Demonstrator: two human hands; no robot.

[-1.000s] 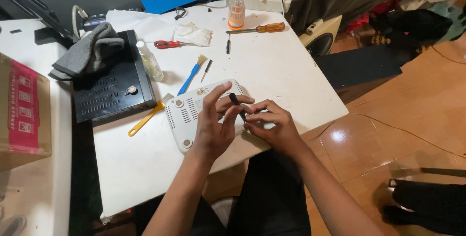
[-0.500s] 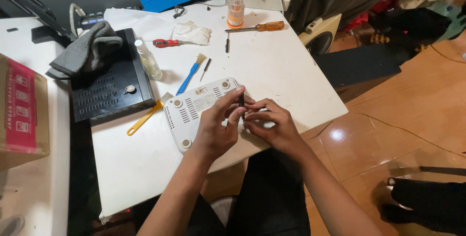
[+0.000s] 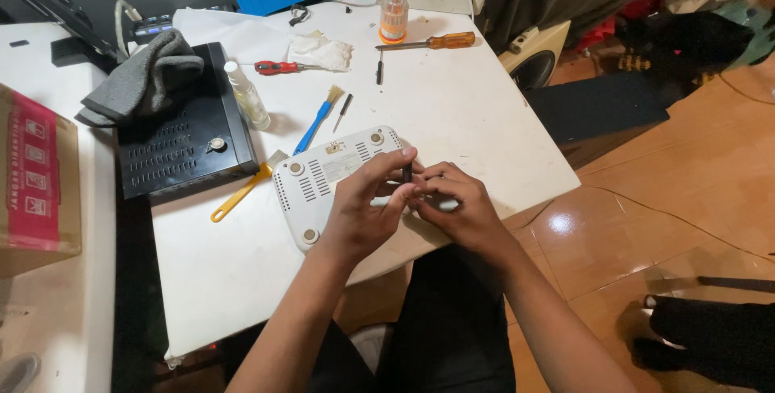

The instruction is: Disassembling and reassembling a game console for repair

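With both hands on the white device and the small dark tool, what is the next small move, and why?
Probably seat the small dark tool squarely before turning. The left hand and right hand pinch it upright at the edge of the white device, which lies underside up on the white table, and the fingers hide its tip.
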